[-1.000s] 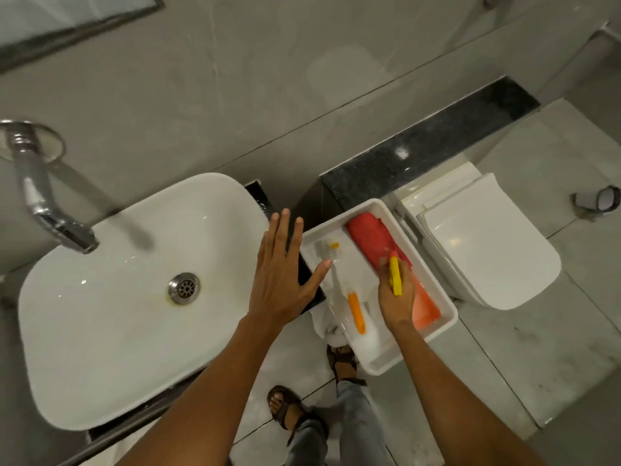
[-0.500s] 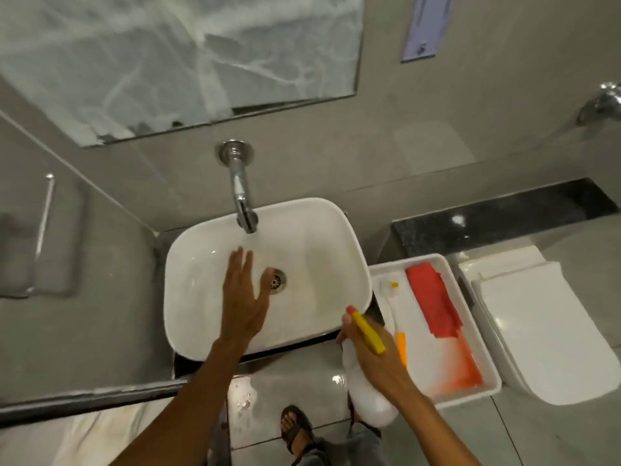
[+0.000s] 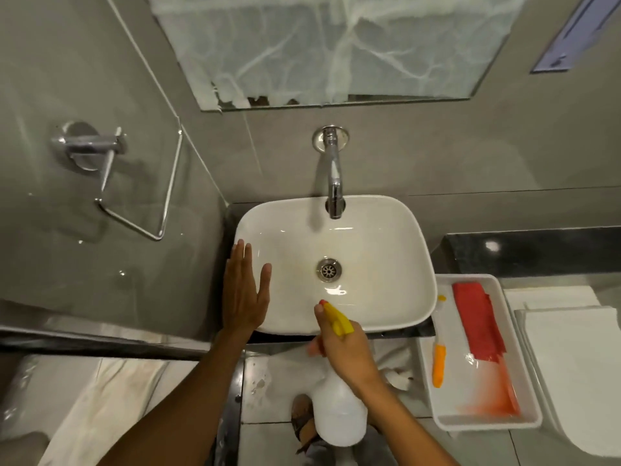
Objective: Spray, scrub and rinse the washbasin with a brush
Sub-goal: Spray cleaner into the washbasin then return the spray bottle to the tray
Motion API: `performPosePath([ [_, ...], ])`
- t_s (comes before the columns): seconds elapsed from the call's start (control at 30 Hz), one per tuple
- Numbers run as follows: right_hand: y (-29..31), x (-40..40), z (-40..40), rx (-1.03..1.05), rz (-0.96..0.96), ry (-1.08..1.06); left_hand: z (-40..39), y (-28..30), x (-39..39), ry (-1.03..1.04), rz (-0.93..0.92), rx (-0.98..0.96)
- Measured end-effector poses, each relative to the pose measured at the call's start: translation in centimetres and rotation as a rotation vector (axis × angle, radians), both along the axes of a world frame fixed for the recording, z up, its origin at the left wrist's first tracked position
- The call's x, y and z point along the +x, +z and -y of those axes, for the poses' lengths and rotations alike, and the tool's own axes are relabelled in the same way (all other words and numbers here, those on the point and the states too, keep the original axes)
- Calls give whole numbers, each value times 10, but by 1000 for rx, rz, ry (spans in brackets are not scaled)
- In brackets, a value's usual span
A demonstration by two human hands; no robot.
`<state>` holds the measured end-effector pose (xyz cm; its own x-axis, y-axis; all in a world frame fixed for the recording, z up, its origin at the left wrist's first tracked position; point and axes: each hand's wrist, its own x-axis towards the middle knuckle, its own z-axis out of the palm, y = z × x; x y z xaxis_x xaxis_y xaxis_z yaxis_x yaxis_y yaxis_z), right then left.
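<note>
1. White rounded-rectangle ceramic washbasin [image 3: 369, 250] lies just ahead of both hands; glazed, looks slick.
2. White rectangular plastic tray [image 3: 524, 422] sits right of the right hand [image 3: 349, 351].
3. White plastic spray bottle with yellow trigger head [image 3: 339, 412]: right hand wrapped round its neck, nozzle at the basin's near rim. Probably light, rigid; the neck is the sensible hold.
4. Left hand [image 3: 243, 294]: flat, fingers spread, empty, over the basin's left edge.
5. Orange-handled brush [image 3: 439, 363] lies in the tray, untouched; stiff, best taken by the handle.

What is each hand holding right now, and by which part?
The right hand grips the white plastic spray bottle at its neck, just below the yellow trigger head. The left hand holds nothing, fingers spread flat.
</note>
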<state>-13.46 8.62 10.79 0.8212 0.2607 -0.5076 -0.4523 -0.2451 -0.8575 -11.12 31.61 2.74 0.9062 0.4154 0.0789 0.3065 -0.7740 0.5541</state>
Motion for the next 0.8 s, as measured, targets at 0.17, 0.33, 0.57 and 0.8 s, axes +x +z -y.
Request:
performPosePath([
  [0.17,-5,7,-10,14,-85,-80,-1,-5,-2,14,35,-23],
  [0.33,1,20,-11,214,-144,-248,-2,-7,-1,19,16,-42],
  [0.57,-14,41,-20,-7,-136,-223,-3,-9,0,40,4,-71],
  [0.8,-22,52,-15,7,-93,-235,-3,-10,1,51,4,-96],
])
